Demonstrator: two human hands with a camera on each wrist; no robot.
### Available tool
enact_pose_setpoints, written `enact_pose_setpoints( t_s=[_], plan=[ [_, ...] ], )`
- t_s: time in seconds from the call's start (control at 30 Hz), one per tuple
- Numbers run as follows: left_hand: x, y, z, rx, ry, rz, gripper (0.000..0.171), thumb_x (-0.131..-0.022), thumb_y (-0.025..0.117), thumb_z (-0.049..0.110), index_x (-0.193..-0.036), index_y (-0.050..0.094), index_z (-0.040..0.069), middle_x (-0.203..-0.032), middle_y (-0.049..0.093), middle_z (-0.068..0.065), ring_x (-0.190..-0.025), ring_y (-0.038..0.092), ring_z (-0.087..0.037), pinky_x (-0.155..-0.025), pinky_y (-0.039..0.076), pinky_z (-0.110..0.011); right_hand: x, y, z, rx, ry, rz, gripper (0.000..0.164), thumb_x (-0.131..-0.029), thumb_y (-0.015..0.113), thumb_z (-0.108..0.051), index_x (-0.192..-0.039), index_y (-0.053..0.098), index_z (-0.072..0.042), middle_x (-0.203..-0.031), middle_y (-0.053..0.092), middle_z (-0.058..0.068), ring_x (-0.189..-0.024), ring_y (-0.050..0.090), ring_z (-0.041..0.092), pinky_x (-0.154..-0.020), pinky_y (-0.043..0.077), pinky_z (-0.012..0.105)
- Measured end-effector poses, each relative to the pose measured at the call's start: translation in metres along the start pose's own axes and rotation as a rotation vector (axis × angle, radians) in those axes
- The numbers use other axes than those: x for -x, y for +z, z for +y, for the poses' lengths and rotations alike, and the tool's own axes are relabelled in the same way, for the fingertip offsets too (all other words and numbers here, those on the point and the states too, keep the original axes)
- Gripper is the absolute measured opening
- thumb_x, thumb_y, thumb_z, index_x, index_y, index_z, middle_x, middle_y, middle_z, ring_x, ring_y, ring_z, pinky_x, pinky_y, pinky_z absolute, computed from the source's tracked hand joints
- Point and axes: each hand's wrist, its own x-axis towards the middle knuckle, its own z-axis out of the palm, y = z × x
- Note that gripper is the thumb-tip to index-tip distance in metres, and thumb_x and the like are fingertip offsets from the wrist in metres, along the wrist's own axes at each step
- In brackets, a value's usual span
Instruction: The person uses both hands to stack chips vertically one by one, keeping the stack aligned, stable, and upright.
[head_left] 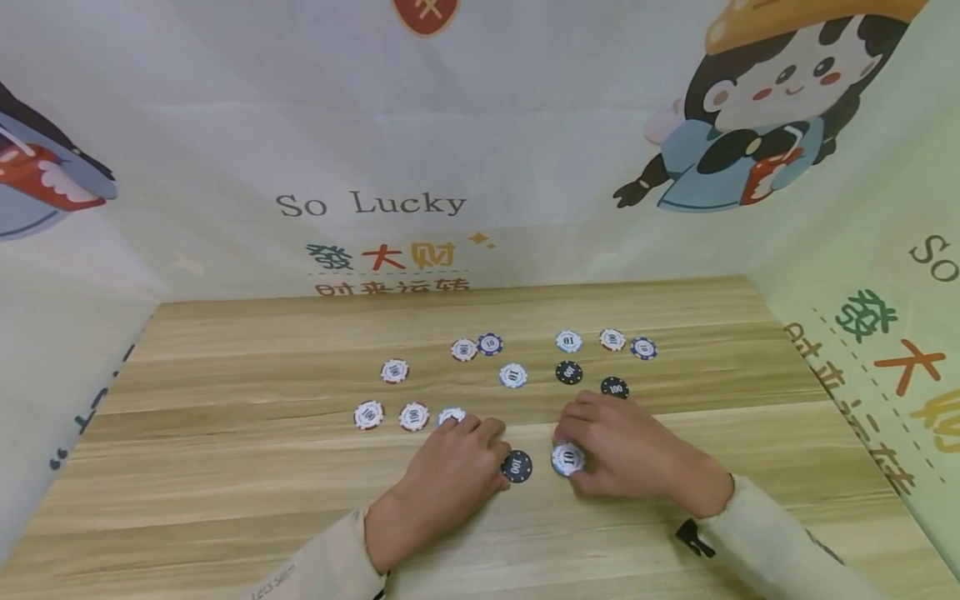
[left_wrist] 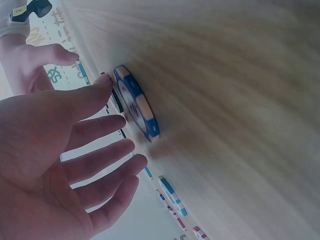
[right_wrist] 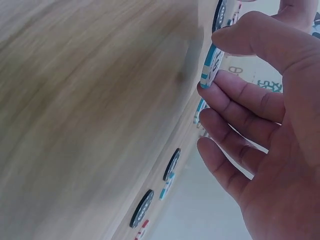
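A black poker chip (head_left: 517, 467) marked 100 sits at the thumb and forefinger of my left hand (head_left: 453, 471), which pinch its near edge. Its other fingers spread loosely over the table. Close by the thumb lies a blue-edged chip (left_wrist: 136, 104), which the hand hides in the head view. A light-blue chip (head_left: 452, 416) is partly covered by the left knuckles. My right hand (head_left: 622, 446) holds a light-blue and white chip (head_left: 567, 458) marked 10, pinched between thumb and forefinger. Just beyond its knuckles lies a black chip (head_left: 615, 387).
Several chips lie scattered farther back on the wooden table (head_left: 225, 483), among them red-edged chips (head_left: 394, 371), a blue chip (head_left: 643, 348) overlapping none, and another black chip (head_left: 569, 372). A printed cloth (head_left: 525, 167) hangs behind the table. A black buckle (head_left: 695, 537) dangles by the right sleeve.
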Motion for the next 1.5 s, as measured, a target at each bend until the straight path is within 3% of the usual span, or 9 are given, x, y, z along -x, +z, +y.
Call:
enact_pose_setpoints(
  t_s=[0.33, 0.7, 1.03, 1.5],
  plan=[
    [0.002, 0.0, 0.0, -0.02, -0.004, 0.01, 0.038, -0.098, 0.082, 0.048, -0.111, 0.083, 0.012, -0.122, 0.074, -0.006, -0.106, 0.069, -0.025, -0.088, 0.06, -0.04, -0.016, 0.003, -0.007, 0.021, -0.084, 0.04, 0.029, -0.078, 0.088, -0.024, -0.102, 0.076, -0.014, -0.1, 0.07, -0.006, -0.097, 0.064, 0.016, -0.089, 0.058, 0.035],
    [0.004, 0.001, -0.001, -0.03, -0.005, 0.029, 0.04, -0.097, 0.081, 0.05, -0.108, 0.083, 0.011, -0.12, 0.075, -0.005, -0.105, 0.068, -0.024, -0.086, 0.059, -0.039, -0.032, 0.007, -0.014, 0.026, -0.098, 0.008, 0.03, -0.08, 0.088, -0.026, -0.105, 0.077, -0.013, -0.103, 0.07, -0.005, -0.1, 0.064, 0.017, -0.087, 0.058, 0.033],
    [0.006, 0.001, -0.003, -0.041, -0.006, 0.016, 0.043, -0.098, 0.08, 0.052, -0.11, 0.082, 0.011, -0.121, 0.075, -0.005, -0.107, 0.067, -0.024, -0.093, 0.059, -0.04, -0.044, 0.012, -0.019, 0.036, -0.118, -0.016, 0.033, -0.08, 0.089, -0.026, -0.107, 0.078, -0.011, -0.104, 0.072, -0.004, -0.102, 0.065, 0.018, -0.091, 0.058, 0.034],
    [0.008, 0.001, -0.003, -0.039, -0.015, 0.031, 0.044, -0.097, 0.081, 0.052, -0.112, 0.082, 0.011, -0.122, 0.075, -0.005, -0.108, 0.068, -0.024, -0.091, 0.059, -0.039, -0.05, 0.017, -0.022, 0.043, -0.14, -0.03, 0.031, -0.081, 0.089, -0.027, -0.106, 0.078, -0.012, -0.104, 0.072, -0.004, -0.1, 0.064, 0.016, -0.09, 0.057, 0.031]
  ],
)
